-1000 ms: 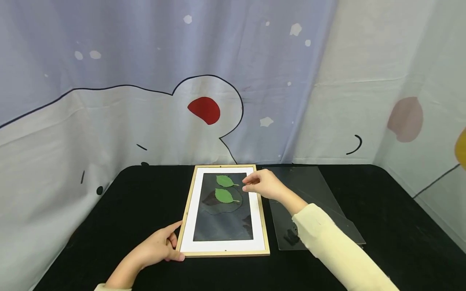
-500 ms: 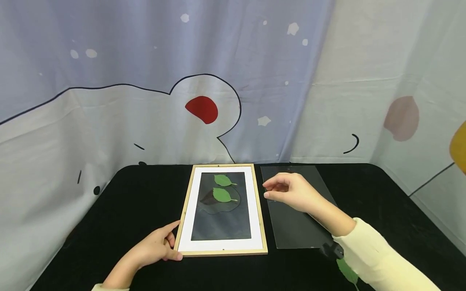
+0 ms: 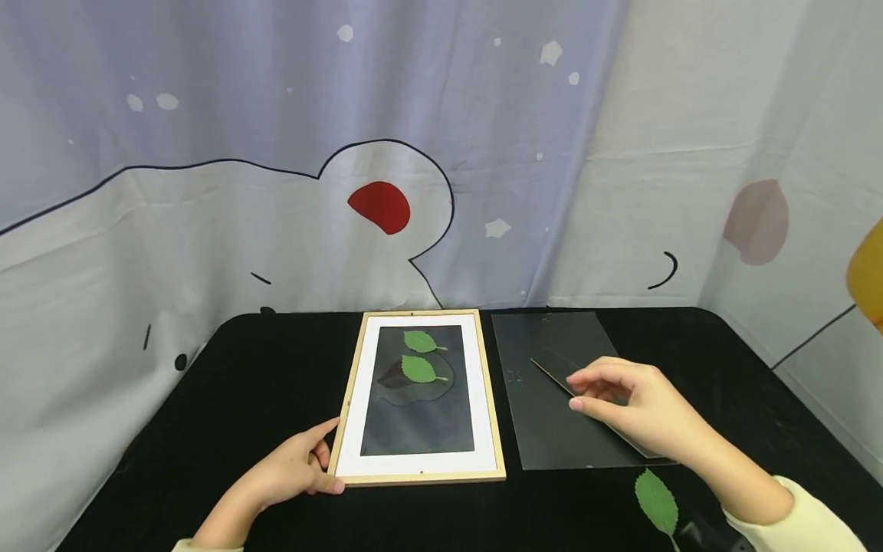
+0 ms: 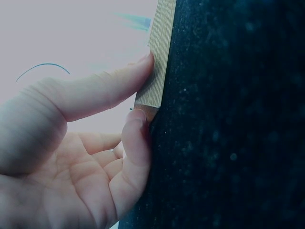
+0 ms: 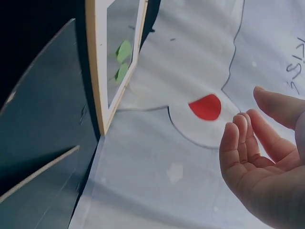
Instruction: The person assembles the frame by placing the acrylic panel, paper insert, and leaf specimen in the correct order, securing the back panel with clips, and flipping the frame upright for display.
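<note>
A light-wood picture frame (image 3: pixel 417 466) with a white mat lies at the middle of the table. Two green serrated leaves (image 3: pixel 419 369) rest on its dark centre, one above the other. My left hand (image 3: pixel 297 464) pinches the frame's lower left corner; the left wrist view shows thumb and a finger on the wooden edge (image 4: pixel 157 71). To the right, my right hand (image 3: pixel 641 406) hovers over a dark flat board (image 3: pixel 559 433), fingers loosely bent and nothing between them. Another green leaf (image 3: pixel 657 502) lies on the cloth near the right forearm.
A narrow dark flap (image 3: pixel 560 369) stands up at a slant from the dark board, partly behind the right hand. Black cloth (image 3: pixel 290 368) covers the table. A patterned curtain (image 3: pixel 276 215) hangs close behind the table's far edge.
My right hand has moved away from the leaves in the frame, rightward and toward me over the dark board. The leaf by the forearm has come into view. My left hand stays on the corner.
</note>
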{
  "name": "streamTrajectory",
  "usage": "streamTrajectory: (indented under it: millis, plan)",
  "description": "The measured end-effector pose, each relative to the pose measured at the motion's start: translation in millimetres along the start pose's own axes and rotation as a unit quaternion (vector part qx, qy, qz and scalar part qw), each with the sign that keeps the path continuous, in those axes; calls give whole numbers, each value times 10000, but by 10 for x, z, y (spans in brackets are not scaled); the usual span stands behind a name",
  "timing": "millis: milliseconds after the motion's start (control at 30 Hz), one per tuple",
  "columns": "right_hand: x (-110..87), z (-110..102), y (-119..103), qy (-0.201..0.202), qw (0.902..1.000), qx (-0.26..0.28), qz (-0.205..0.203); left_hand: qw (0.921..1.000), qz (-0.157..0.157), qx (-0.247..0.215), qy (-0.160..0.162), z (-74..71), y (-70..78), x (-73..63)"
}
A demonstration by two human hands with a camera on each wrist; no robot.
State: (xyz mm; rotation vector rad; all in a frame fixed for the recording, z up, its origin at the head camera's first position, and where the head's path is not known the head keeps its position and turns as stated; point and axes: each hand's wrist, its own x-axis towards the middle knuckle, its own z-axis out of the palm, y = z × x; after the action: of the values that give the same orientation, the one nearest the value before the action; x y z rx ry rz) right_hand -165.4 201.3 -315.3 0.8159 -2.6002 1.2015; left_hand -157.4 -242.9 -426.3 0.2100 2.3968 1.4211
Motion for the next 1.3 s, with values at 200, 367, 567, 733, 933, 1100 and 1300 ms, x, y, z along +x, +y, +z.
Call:
streamTrajectory:
  millis: [200, 367, 567, 733, 933, 1100, 1300]
  plan:
    - [-362, -170, 79, 389, 9985, -362, 94, 10000, -60, 21, 35, -4, 12, 16]
    - [-590, -200, 156, 558, 9971, -451, 253, 9999, -75, 34, 92, -19, 19, -3]
    - [-847, -131, 297, 505, 9972, -173, 525, 9999, -86, 29, 65, -26, 17, -12]
    - [-1063, -59, 457, 48, 9910, 393, 1280, 10000, -37, 18, 50, -13, 10, -9]
    - [-1245, 14, 626, -307, 9825, 865, 1622, 9999, -77, -3, 68, -3, 14, -8]
    - [-1348, 35, 748, -630, 9670, 1244, 2131, 10000, -49, -41, 39, 1, 16, -9]
    - [-1460, 52, 899, -797, 9512, 1501, 2577, 9999, -102, -31, 38, 12, 17, -3]
